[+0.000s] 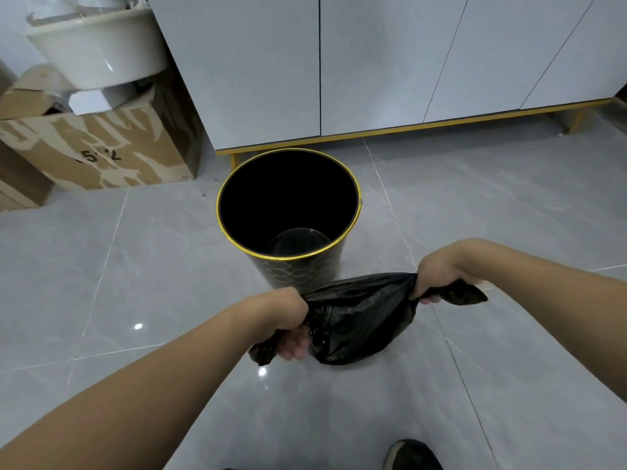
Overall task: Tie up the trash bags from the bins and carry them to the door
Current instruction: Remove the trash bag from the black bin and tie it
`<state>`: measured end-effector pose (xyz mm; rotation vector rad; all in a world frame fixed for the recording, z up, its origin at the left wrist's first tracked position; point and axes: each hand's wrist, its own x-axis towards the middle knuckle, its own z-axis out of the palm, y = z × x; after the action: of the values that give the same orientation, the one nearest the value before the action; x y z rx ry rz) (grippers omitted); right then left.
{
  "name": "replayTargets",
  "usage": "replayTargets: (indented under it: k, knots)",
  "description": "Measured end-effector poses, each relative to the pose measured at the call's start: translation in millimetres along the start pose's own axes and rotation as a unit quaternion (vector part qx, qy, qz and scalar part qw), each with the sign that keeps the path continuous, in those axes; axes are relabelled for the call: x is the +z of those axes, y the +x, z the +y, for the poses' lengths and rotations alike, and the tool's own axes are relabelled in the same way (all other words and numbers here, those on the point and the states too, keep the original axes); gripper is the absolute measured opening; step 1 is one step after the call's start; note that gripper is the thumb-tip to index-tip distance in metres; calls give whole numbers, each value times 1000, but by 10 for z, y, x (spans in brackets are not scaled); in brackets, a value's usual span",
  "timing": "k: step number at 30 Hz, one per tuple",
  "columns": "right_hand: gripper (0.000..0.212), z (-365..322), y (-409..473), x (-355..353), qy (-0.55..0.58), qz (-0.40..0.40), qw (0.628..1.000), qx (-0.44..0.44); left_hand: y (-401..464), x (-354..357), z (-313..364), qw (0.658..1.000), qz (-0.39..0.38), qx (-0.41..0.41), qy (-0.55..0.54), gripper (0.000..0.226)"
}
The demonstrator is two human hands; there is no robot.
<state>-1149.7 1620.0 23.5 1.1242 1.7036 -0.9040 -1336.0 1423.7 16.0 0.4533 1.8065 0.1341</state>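
A black trash bag (pixel 356 320) hangs stretched between my two hands, just in front of the bin and above the floor. My left hand (pixel 288 320) is closed on the bag's left corner, whose tail sticks out below the fist. My right hand (pixel 437 276) grips the right corner, its end poking out to the right. The round black bin (pixel 291 266) with a gold rim stands upright behind the bag, with no liner inside and a dark bottom visible.
White cabinets (pixel 373 62) on a yellow base stand behind the bin. A cardboard box (pixel 101 150) holding a white basin (pixel 98 52) sits at the left. Grey glossy floor tiles (pixel 135 266) lie all around. My dark shoe (pixel 412 456) shows at the bottom right.
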Motion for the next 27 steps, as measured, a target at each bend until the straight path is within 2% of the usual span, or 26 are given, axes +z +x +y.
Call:
replayTargets:
  k: [1,3,6,9,11,12,15,16,18,20,22,24,25,27]
  knots:
    - [32,99,54,-10,109,-22,994,-19,46,52,11,997,-1,20,-68,25]
    - [33,254,161,6,280,-44,957,-58,119,158,24,982,-15,73,-173,16]
    - [26,370,345,133,459,-67,883,-75,212,258,27,944,-128,126,-275,20]
    - [32,435,492,314,532,-91,840,-60,300,255,33,893,-286,146,-314,28]
    - [34,501,496,368,512,-107,848,-82,329,237,67,870,-331,155,-332,42]
    - [31,558,484,375,495,-127,853,-109,337,244,88,871,-324,160,-334,39]
    - [25,742,428,394,488,-204,824,-201,320,309,162,910,-221,175,-305,38]
    - [25,788,419,420,498,-226,806,-224,308,346,186,927,-158,194,-280,38]
    - [23,838,436,487,521,-267,765,-270,298,447,205,953,32,231,-195,28]
    - [22,824,476,551,542,-299,722,-310,339,562,158,933,217,248,-145,15]
    - [27,774,517,596,579,-289,697,-307,404,652,74,897,339,257,-123,14]
    - [33,699,542,620,643,-268,659,-284,486,700,-38,884,402,238,-2,18]
    - [35,660,556,626,677,-256,630,-280,528,731,-90,884,403,219,89,19]
    - [37,578,599,642,735,-228,571,-285,591,827,-153,874,349,183,285,19]
